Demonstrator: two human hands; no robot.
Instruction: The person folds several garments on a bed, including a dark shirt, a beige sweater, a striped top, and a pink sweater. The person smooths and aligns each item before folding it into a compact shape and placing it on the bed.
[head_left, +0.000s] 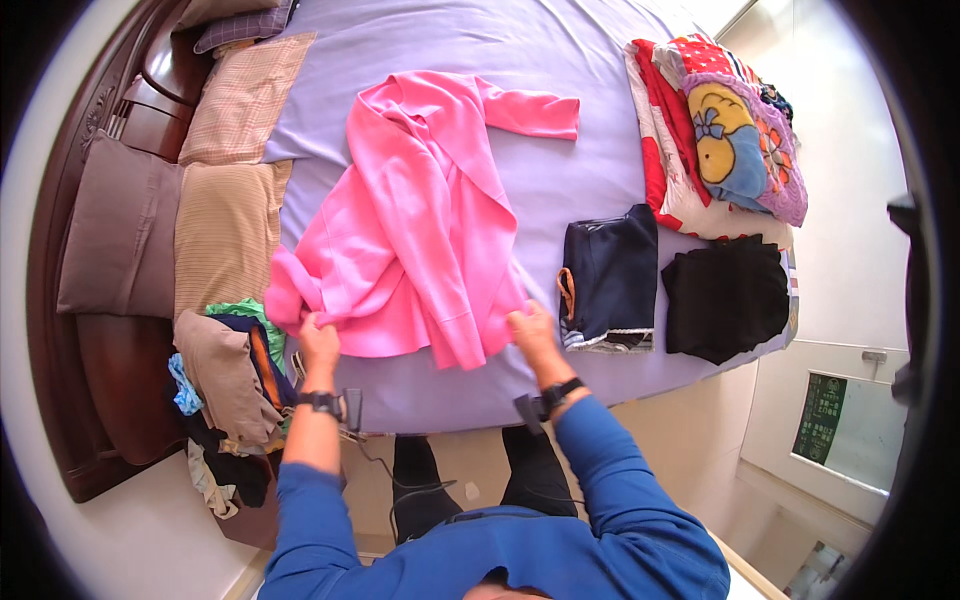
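Note:
A pink long-sleeved coat (435, 217) lies spread on a bed with a lavender sheet (585, 172). Its collar points to the far side and its hem towards me. One sleeve reaches out to the far right; the other runs down over the front of the coat. My left hand (319, 346) pinches the cloth at the coat's lower left, where it is bunched. At the lower right edge, my right hand (534, 334) grips the cloth near the hem. Both wrists wear black straps with small devices.
Folded dark shorts (611, 274) and a folded black garment (726, 300) lie to the right, below a stack of folded blankets (724, 142). Pillows (229, 232) line the wooden headboard (56, 360) on the left. A pile of clothes (225, 375) sits at the near left.

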